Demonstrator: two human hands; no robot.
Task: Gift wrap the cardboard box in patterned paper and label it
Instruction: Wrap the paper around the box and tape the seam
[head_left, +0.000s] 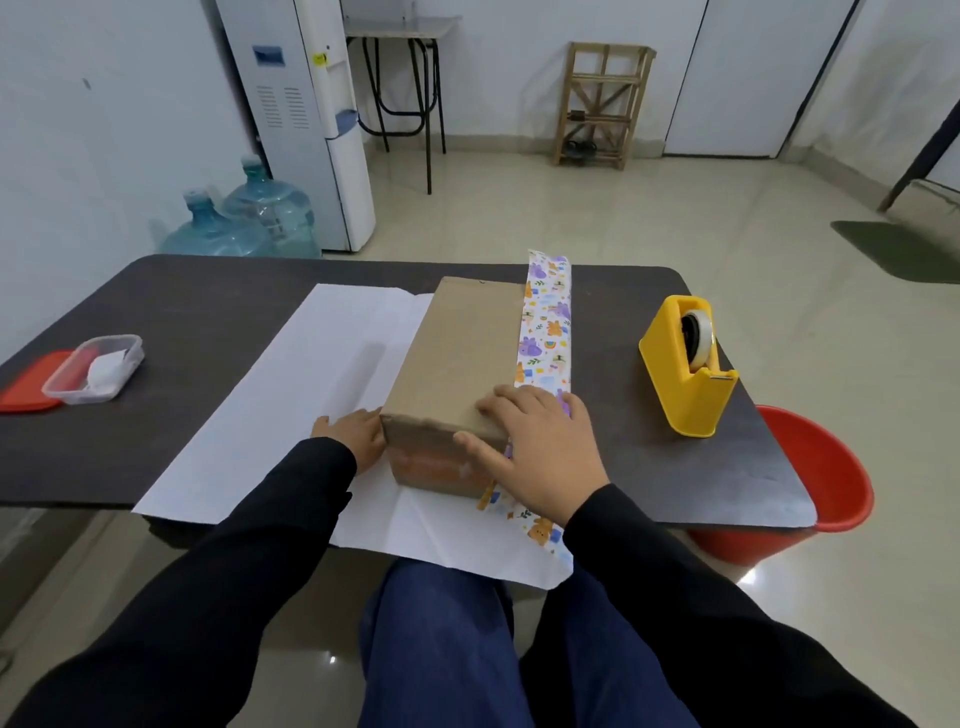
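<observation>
While the cardboard box (457, 353) sits mid-table (156, 312) toward the near edge on wrapping paper (291, 395), white side up, the paper's patterned edge is folded up along the box's right side. Right hand (540, 447) flat, fingers spread, pressing that flap at the box's near right corner. Left hand (358, 436) flat against the box's left wall. Yellow tape dispenser (685, 369) by the right edge.

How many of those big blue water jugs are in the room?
2. One translucent blue plastic jug stands on the floor beyond the dark table; the other jug is right of it, beside the white water dispenser. The table may hide more.
</observation>
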